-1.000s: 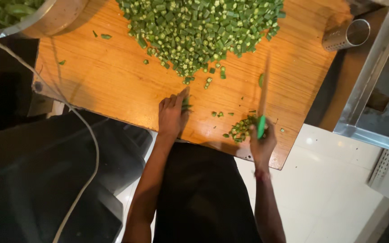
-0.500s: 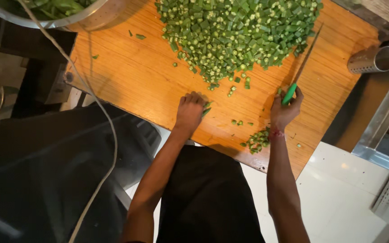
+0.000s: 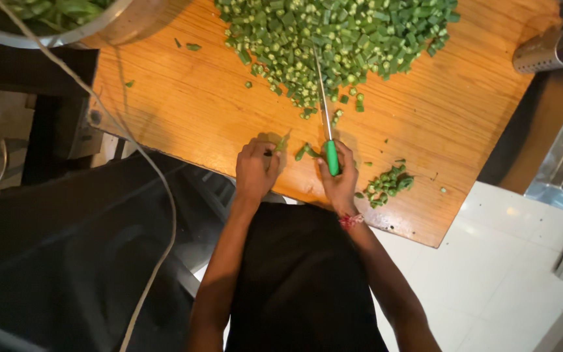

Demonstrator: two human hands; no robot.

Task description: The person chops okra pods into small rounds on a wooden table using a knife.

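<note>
A wooden board point(image 3: 184, 98) carries a big heap of chopped green vegetable pieces point(image 3: 333, 32) at its far side. My right hand point(image 3: 339, 176) grips a knife with a green handle point(image 3: 332, 156); its thin blade point(image 3: 322, 98) points away from me into the heap. My left hand point(image 3: 257, 168) is at the board's near edge, fingers pinching a small green vegetable piece point(image 3: 283, 141). A few cut bits point(image 3: 304, 151) lie between the two hands. A small pile of cut pieces point(image 3: 387, 184) sits just right of my right hand.
A metal bowl point(image 3: 109, 23) holding whole green vegetables stands at the board's far left corner. A perforated metal cylinder point(image 3: 552, 49) lies at the right. A white cable point(image 3: 138, 153) crosses the left side. White floor tiles point(image 3: 503, 274) and a dark cloth point(image 3: 53, 261) lie below.
My right hand has swung the knife leftward, from the board's right part to the middle beside my left hand. My left hand stays at the near edge, now pinching a green piece.
</note>
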